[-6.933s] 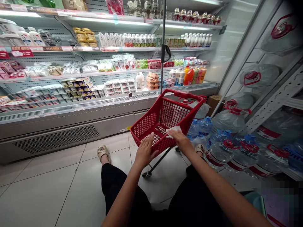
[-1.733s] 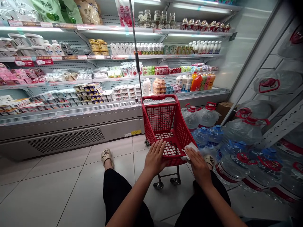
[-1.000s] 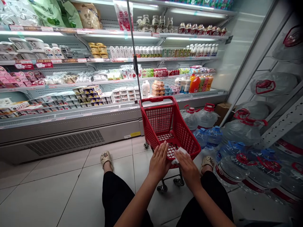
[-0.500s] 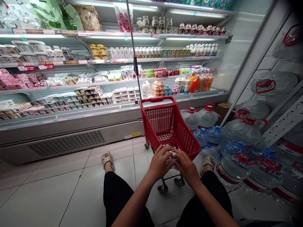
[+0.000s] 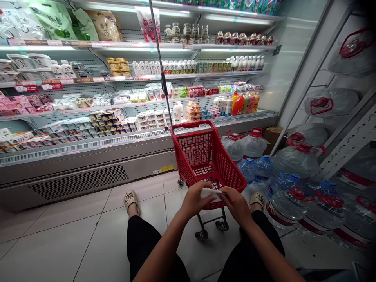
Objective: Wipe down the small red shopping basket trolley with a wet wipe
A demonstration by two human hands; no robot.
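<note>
While the left hand and the right hand pinch it between curled, nearly closed fingers, the white wipe, plain and folded thin, is before the near rim of the shopping cart, whose red basket has latticed walls above dark wheels.

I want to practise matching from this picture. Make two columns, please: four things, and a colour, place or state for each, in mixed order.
1. white tissue
2. shopping cart
3. clogs
4. yellow tubs

A. beige, worn
B. stacked in the chiller
C. between the left hand and right hand
D. red, standing upright

Right pairs: 1-C, 2-D, 3-A, 4-B
</note>
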